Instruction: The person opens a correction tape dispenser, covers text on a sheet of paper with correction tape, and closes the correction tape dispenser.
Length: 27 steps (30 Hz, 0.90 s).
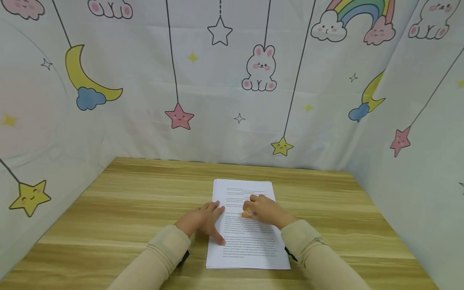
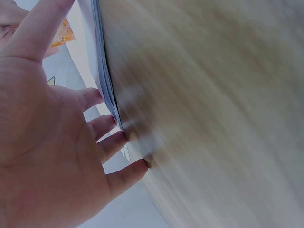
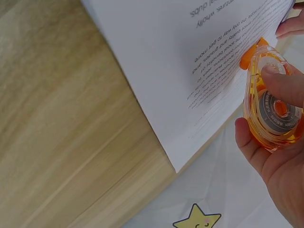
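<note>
A stack of printed white paper point(image 1: 250, 249) lies on the wooden table. My right hand point(image 1: 266, 209) pinches an orange, see-through correction tape dispenser point(image 1: 248, 213) over the middle of the top sheet. In the right wrist view the dispenser point(image 3: 275, 107) sits between thumb and fingers, its orange tip at the printed lines. My left hand point(image 1: 208, 221) has its fingers spread along the left edge of the stack, thumb on the sheet. The left wrist view shows the palm of that hand point(image 2: 52, 142) and fingertips by the layered paper edge point(image 2: 105, 71).
The wooden table point(image 1: 137, 193) extends around the paper on all sides. Behind and beside it hangs a white cloth point(image 1: 217, 141) printed with stars, moons, rabbits and clouds. Dark bands show at both wrists, partly under the sleeves.
</note>
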Motion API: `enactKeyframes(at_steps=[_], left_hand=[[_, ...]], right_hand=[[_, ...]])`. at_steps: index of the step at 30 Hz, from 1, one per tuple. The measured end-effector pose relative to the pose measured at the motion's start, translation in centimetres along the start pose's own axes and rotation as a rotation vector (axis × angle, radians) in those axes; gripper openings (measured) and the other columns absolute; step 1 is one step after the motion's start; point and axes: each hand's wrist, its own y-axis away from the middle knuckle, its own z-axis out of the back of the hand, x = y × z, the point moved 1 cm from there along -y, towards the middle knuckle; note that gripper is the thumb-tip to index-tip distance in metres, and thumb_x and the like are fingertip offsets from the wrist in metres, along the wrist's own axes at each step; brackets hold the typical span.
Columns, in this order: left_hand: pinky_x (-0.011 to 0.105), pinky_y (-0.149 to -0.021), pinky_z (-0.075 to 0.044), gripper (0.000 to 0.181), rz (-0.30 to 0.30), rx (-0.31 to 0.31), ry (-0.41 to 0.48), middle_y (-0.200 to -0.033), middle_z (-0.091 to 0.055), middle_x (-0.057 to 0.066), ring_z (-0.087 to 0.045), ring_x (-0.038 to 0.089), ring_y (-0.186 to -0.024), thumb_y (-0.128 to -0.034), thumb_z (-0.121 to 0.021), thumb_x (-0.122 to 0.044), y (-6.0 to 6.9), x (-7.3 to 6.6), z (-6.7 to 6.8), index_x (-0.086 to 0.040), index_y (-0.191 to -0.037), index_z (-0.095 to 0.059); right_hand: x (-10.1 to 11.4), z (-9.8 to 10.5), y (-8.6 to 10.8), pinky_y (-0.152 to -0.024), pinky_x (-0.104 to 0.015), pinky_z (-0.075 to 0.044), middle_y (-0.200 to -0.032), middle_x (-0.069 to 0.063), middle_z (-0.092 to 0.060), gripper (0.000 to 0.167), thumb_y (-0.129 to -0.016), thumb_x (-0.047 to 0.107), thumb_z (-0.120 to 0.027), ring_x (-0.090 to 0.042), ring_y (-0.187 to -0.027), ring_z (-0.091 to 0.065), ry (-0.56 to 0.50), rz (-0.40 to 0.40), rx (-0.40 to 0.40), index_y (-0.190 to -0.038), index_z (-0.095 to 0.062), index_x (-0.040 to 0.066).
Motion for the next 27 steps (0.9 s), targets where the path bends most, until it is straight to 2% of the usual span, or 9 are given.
enactKeyframes(at_steps=[10, 17, 24, 27], left_hand=[[0.054, -0.109, -0.023, 0.109, 0.018, -0.005, 0.016, -0.154, -0.015, 0.008, -0.015, 0.031, -0.141, -0.0604, -0.077, -0.058, 0.0, 0.0, 0.2, -0.016, -0.146, -0.025], [0.053, -0.110, -0.023, 0.109, 0.022, 0.004, 0.006, -0.154, -0.014, 0.007, -0.015, 0.029, -0.141, -0.0608, -0.076, -0.059, -0.2, 0.0, -0.3, -0.017, -0.147, -0.024], [0.054, -0.109, -0.024, 0.108, 0.013, -0.002, 0.017, -0.154, -0.015, 0.009, -0.015, 0.031, -0.141, -0.0610, -0.077, -0.057, 0.2, -0.2, 0.0, -0.015, -0.146, -0.025], [0.053, -0.109, -0.024, 0.109, 0.017, -0.002, 0.014, -0.154, -0.014, 0.009, -0.015, 0.031, -0.141, -0.0611, -0.077, -0.057, 0.1, -0.1, 0.0, -0.015, -0.146, -0.024]], right_hand=[[-0.6, 0.1, 0.5, -0.068, -0.030, -0.046, -0.085, 0.001, -0.057, 0.021, -0.083, 0.004, -0.062, -0.019, -0.073, -0.054, 0.002, 0.008, -0.018, -0.098, -0.065, 0.019], [-0.8, 0.0, 1.1, -0.067, -0.029, -0.045, -0.082, 0.000, -0.056, 0.023, -0.081, -0.001, -0.061, -0.019, -0.070, -0.052, 0.000, 0.026, -0.028, -0.095, -0.064, 0.017], [-1.3, -0.1, 1.4, -0.066, -0.030, -0.044, -0.080, 0.000, -0.055, 0.020, -0.081, 0.002, -0.063, -0.020, -0.069, -0.052, 0.015, 0.020, -0.042, -0.095, -0.064, 0.016], [-1.5, -0.1, 1.4, -0.066, -0.029, -0.044, -0.080, 0.000, -0.055, 0.023, -0.081, -0.001, -0.061, -0.019, -0.069, -0.051, -0.029, 0.027, -0.050, -0.096, -0.064, 0.016]])
